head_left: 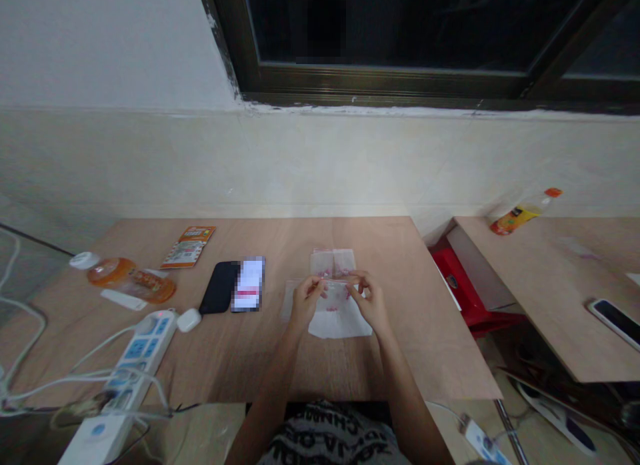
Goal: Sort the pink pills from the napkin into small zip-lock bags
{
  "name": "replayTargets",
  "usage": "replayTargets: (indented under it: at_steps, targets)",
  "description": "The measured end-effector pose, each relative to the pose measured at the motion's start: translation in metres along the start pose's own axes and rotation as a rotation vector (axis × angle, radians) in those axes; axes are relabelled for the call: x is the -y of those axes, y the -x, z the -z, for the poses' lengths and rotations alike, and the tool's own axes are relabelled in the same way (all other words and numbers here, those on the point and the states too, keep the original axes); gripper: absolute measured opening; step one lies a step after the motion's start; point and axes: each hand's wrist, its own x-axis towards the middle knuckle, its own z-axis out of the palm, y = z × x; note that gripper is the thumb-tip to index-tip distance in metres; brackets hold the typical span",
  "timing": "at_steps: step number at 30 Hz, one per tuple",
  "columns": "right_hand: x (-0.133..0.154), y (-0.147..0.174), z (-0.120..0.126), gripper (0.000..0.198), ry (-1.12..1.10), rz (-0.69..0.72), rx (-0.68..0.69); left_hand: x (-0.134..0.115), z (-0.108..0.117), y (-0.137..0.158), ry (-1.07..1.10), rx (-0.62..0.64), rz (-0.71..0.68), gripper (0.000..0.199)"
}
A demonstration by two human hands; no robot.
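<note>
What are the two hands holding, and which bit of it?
Both the left hand and the right hand pinch the top edge of a small clear plastic bag over the table.

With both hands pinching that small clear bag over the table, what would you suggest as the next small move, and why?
Probably pull the top edge apart: the left hand and right hand both pinch the clear bag there, and its lower part lies flat on the table.
</note>
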Motion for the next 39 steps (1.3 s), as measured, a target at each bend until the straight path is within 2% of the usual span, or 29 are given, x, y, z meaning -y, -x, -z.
replayTargets:
  at_steps: [8,16,25,34,37,39]
  targets:
    - [-0.002,0.001,-0.001,0.031,-0.013,0.019,0.023,0.001,-0.001,0.001,-0.019,0.012,0.002,0.032]
    - [-0.003,0.004,-0.005,0.028,-0.028,0.002,0.060,0.003,-0.005,0.002,0.015,0.131,0.077,0.031]
    - [-0.002,0.005,-0.006,0.028,-0.053,-0.021,0.064,-0.002,-0.005,0.002,-0.042,0.105,0.045,0.028]
    - [0.002,0.006,-0.003,0.028,-0.042,-0.006,0.153,-0.002,-0.013,0.006,-0.037,0.178,0.034,0.029]
    - [-0.010,0.007,0.003,0.035,-0.043,-0.019,0.123,0.002,-0.014,0.004,-0.034,0.150,0.042,0.033]
    - [-0.027,0.008,0.010,0.039,-0.023,-0.059,0.035,0.004,-0.014,-0.002,-0.008,0.131,0.079,0.037]
